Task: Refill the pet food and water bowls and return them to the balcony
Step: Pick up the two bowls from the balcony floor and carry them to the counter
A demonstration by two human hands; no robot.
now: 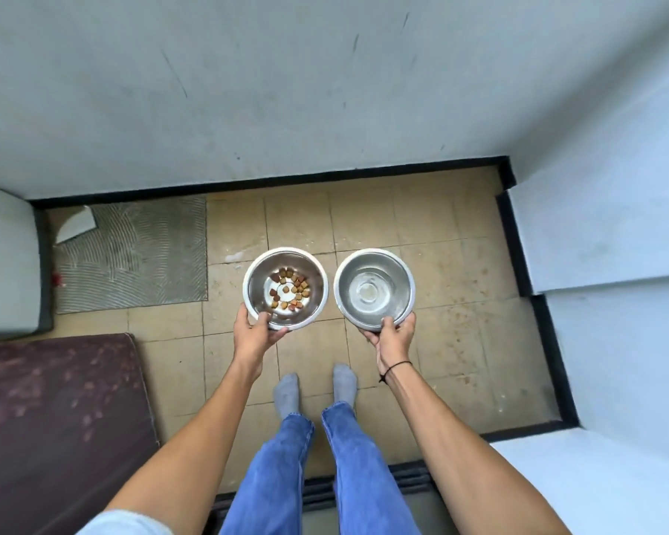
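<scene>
Two steel bowls hang side by side above the tiled balcony floor (433,272). The food bowl (259,281) on the left has a thin scatter of brown kibble (289,288) on its bottom. My left hand (253,334) grips its near rim, thumb inside. The water bowl (396,278) on the right shows a clear, shiny bottom; whether water is in it I cannot tell. My right hand (393,337) grips its near rim, thumb over the edge. Both bowls are held level, in front of my socked feet.
A dark maroon mat (55,426) lies at the left. A patch of bare ribbed mortar (140,256) with a broken tile piece sits at the back left. White walls with black skirting close the floor at the back and right. A door track runs behind my legs.
</scene>
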